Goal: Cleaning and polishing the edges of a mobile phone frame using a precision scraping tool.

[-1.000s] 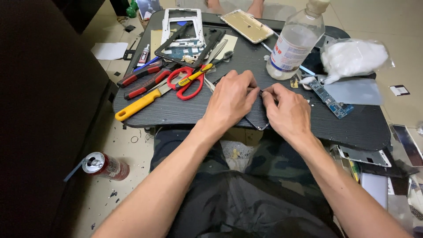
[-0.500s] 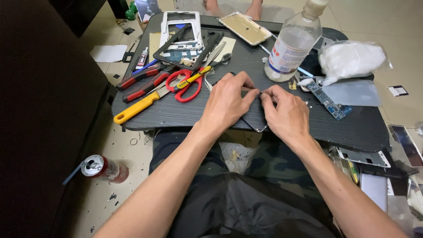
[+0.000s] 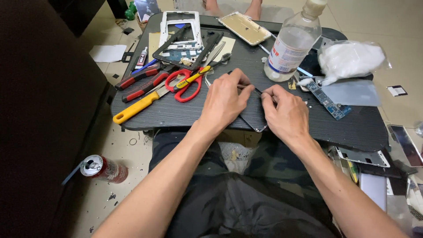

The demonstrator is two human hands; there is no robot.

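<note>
My left hand [image 3: 225,100] and my right hand [image 3: 285,113] meet over a dark flat phone panel [image 3: 254,120] lying at the near edge of a small black table [image 3: 176,115]. Both hands press down on it and cover most of it. The left fingers pinch a thin metal tool [image 3: 246,87] whose tip reaches the right fingers. One corner of the panel sticks out below, between the two wrists.
On the table lie red scissors [image 3: 183,83], a yellow-handled tool [image 3: 134,108], red-handled pliers [image 3: 139,83], white phone frames [image 3: 180,28], a clear plastic bottle [image 3: 291,44], a white plastic bag [image 3: 350,57] and a blue circuit strip [image 3: 328,102]. A red can [image 3: 103,168] lies on the floor.
Both hands stay on the panel with only small finger shifts. The camera view has drifted slightly.
</note>
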